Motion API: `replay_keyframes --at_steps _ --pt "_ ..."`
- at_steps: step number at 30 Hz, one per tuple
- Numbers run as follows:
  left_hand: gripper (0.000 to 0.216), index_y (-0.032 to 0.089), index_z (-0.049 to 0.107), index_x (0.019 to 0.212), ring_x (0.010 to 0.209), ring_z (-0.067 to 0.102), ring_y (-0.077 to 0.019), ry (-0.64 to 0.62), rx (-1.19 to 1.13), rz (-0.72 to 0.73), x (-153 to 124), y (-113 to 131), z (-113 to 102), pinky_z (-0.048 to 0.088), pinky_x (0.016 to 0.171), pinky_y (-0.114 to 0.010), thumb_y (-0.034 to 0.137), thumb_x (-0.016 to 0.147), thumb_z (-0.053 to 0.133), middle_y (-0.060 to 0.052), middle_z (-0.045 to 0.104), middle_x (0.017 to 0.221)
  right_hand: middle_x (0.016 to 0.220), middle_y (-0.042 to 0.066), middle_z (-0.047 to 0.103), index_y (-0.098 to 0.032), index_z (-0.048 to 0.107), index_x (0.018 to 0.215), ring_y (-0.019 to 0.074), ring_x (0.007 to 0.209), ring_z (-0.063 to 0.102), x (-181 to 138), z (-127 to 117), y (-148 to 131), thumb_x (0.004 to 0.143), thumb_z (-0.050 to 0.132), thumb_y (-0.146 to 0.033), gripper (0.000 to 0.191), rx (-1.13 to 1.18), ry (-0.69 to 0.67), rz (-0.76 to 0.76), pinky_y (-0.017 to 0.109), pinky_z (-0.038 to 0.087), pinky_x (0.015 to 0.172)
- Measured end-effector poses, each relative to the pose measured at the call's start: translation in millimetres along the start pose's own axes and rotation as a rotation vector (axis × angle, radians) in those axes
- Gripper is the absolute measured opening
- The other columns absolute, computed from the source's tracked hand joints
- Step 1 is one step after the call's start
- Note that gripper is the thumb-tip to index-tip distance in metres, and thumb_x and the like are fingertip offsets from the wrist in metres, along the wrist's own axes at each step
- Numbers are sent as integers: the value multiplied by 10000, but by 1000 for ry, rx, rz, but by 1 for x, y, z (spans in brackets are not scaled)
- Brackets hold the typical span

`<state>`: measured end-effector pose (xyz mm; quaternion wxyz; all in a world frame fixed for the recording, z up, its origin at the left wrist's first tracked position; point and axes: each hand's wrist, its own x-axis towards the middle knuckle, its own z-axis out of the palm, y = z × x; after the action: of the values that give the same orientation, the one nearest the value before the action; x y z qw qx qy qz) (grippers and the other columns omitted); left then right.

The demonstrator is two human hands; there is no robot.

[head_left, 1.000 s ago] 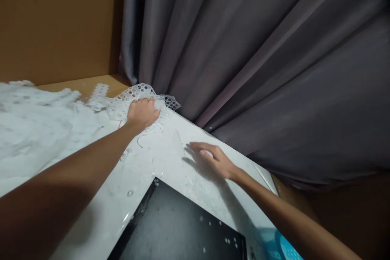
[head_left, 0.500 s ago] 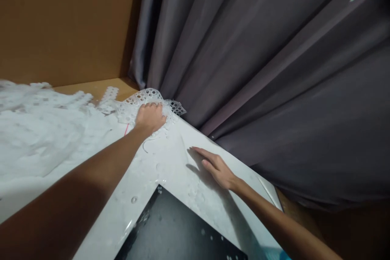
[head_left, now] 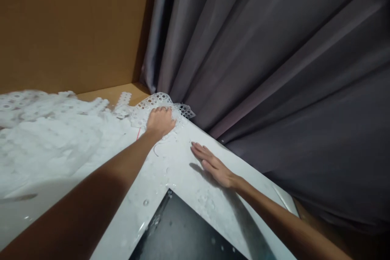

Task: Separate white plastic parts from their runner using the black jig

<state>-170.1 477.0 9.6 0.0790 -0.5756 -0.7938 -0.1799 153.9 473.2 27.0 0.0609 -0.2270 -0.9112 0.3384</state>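
Observation:
My left hand (head_left: pixel 161 122) lies on a bunch of white perforated lace scraps (head_left: pixel 155 99) at the far corner of the white table (head_left: pixel 179 162), its fingers curled over them. Round holes show in the pieces that stick out past the knuckles. Palm turned down and inward, my right hand (head_left: pixel 215 166) is stretched out at the table top, fingers straight and close together, nothing held. Small white bits (head_left: pixel 205 201) are scattered below it. Whether the palm touches the surface I cannot tell.
A big heap of white perforated scraps (head_left: pixel 70 134) covers the left side. A dark flat panel (head_left: pixel 183 231) with white specks lies at the front. Grey curtains (head_left: pixel 258 69) hang along the right edge, and a brown wooden panel (head_left: pixel 67 28) stands behind.
The view has swung slightly left, so most things sit further right. My right hand has moved left across the table top. My left hand remains on the lace scraps.

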Motion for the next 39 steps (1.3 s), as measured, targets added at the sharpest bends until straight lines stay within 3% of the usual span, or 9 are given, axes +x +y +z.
replay_keyframes --at_steps 4,7,15,20,23,25,29,33,39 --pt "535 174 646 1418 1249 628 -394 0 -21 -12 0 1 0 380 1105 -498 503 1004 561 -216 719 1302 1366 91 775 -272 758 1387 351 1293 702 20 -10 3 1120 267 -668 685 192 314 84 581 506 1184" --pt "509 169 653 1389 1235 633 -390 0 -26 -10 0 0 0 379 1102 -496 487 1000 572 -218 719 1293 1394 120 756 -229 777 1352 368 1353 659 64 -20 25 1071 298 -772 776 89 447 149 578 452 1233" --pt "515 154 653 1387 1257 628 -386 -4 -4 19 0 0 0 381 1100 -489 499 1022 543 -218 709 1313 1816 6 202 -317 291 1730 266 1701 159 74 3 14 1070 393 -758 801 -153 79 -5 530 72 1397" --pt "495 182 670 1375 1266 625 -372 -5 -7 28 -2 0 0 390 1111 -483 504 1012 576 -198 717 1315 1628 20 580 -357 666 1506 322 1557 490 22 4 -20 1124 363 -646 566 165 37 -31 578 302 1341" --pt "494 172 676 1360 1242 637 -366 -2 -17 30 -1 0 0 403 1099 -480 506 1008 584 -199 726 1296 1438 57 739 -324 772 1371 349 1402 644 34 -9 -13 1126 331 -647 599 253 265 6 586 420 1268" --pt "504 155 668 1360 1242 638 -368 0 -18 31 0 -1 0 407 1093 -482 508 1013 576 -207 722 1298 1560 58 648 -299 735 1429 344 1509 545 57 -15 0 1110 301 -697 670 171 376 40 567 338 1324" --pt "505 135 658 1353 1235 644 -367 -1 -13 38 1 -2 0 412 1091 -479 502 1014 582 -209 722 1288 1797 62 267 -262 353 1714 312 1691 193 86 -2 15 1059 327 -799 848 -98 172 107 581 86 1389" --pt "499 144 654 1360 1239 643 -369 5 -16 35 1 -1 1 408 1100 -482 497 1012 593 -207 717 1295 1825 -3 112 -357 162 1747 260 1706 113 52 19 -13 1109 372 -691 751 -160 -20 -42 571 41 1394" --pt "486 147 668 1352 1228 647 -349 9 -20 33 0 0 2 429 1103 -476 480 1000 645 -198 716 1278 1727 20 434 -390 365 1694 320 1598 425 -1 -2 -47 1120 460 -601 619 166 -130 -32 600 314 1333"
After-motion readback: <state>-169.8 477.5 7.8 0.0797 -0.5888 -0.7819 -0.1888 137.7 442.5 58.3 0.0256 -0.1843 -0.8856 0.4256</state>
